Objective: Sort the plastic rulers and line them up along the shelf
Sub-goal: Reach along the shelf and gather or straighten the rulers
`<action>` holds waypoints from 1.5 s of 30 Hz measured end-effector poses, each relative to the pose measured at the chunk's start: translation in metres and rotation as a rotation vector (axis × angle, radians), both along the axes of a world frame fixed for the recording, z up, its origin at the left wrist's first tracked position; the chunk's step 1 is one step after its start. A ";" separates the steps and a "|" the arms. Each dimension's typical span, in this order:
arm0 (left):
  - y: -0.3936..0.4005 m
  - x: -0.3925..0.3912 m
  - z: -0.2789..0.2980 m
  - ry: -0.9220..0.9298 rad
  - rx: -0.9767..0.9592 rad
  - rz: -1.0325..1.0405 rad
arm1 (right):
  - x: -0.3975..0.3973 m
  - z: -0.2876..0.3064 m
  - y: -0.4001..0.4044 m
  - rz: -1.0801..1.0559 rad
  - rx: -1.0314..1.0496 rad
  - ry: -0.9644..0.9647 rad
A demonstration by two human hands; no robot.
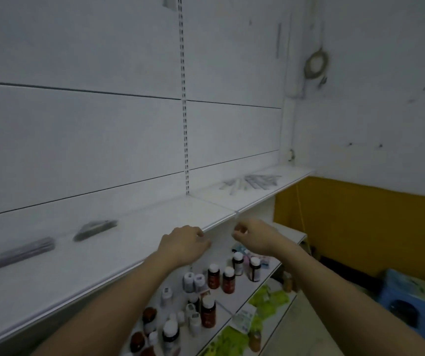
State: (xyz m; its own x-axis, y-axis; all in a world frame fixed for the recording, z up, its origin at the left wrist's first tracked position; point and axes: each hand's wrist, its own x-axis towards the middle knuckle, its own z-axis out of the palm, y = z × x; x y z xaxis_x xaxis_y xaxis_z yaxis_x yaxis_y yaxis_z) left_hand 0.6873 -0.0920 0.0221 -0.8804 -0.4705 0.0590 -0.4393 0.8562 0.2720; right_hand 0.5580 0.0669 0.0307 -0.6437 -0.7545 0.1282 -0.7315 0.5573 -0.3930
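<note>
A long white shelf (129, 242) runs from lower left to upper right. Several clear plastic rulers (251, 183) lie scattered in a loose pile at its far right end. Two darker blurred bundles of rulers lie on the left part, one (94, 229) near the middle and one (13, 255) further left. My left hand (183, 244) is at the shelf's front edge, fingers curled, nothing seen in it. My right hand (254, 236) hovers just right of it below the edge, fingers loosely curled, holding nothing that I can see.
Below the shelf a lower shelf (234, 294) carries several pill bottles (214, 276) and white jars. Green packets (265, 301) lie on a still lower shelf. A blue plastic stool (409, 304) stands at the right by a yellow wall panel (360, 222).
</note>
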 end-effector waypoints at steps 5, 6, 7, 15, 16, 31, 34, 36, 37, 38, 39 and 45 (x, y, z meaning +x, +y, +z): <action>0.044 -0.074 -0.003 0.000 -0.022 -0.069 | -0.058 -0.005 0.037 -0.057 -0.011 -0.024; 0.049 -0.088 -0.004 0.000 -0.029 -0.081 | -0.069 -0.010 0.041 -0.066 -0.009 -0.030; 0.053 -0.103 -0.006 -0.001 -0.033 -0.090 | -0.081 -0.015 0.044 -0.072 -0.005 -0.037; 0.042 -0.244 -0.018 0.065 0.071 -0.106 | -0.200 -0.037 0.040 -0.093 0.052 -0.041; 0.037 -0.262 -0.019 0.080 0.086 -0.111 | -0.216 -0.037 0.038 -0.099 0.069 -0.033; -0.042 -0.531 -0.024 0.157 0.175 -0.018 | -0.479 -0.013 -0.018 -0.070 0.023 -0.069; -0.063 -0.569 -0.026 0.187 0.194 0.038 | -0.531 -0.013 -0.043 -0.014 -0.019 -0.093; -0.077 -0.593 -0.030 0.225 0.219 0.109 | -0.566 -0.017 -0.064 0.045 -0.036 -0.108; -0.085 -0.605 -0.032 0.250 0.229 0.144 | -0.584 -0.018 -0.075 0.072 -0.054 -0.106; -0.094 -0.618 -0.032 0.270 0.242 0.176 | -0.601 -0.020 -0.087 0.097 -0.076 -0.108; -0.102 -0.630 -0.031 0.281 0.253 0.205 | -0.618 -0.021 -0.098 0.121 -0.094 -0.115; -0.133 -0.683 -0.022 0.027 0.196 0.275 | -0.706 -0.034 -0.153 0.244 -0.115 -0.161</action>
State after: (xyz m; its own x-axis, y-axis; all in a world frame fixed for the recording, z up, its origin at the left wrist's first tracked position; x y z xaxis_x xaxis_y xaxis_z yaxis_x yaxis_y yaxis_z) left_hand 0.0040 -0.2254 0.0003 -0.7182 -0.6949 -0.0347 -0.6372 0.6369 0.4339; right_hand -0.1483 -0.0861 -0.0029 -0.4645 -0.8755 0.1333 -0.7614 0.3180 -0.5649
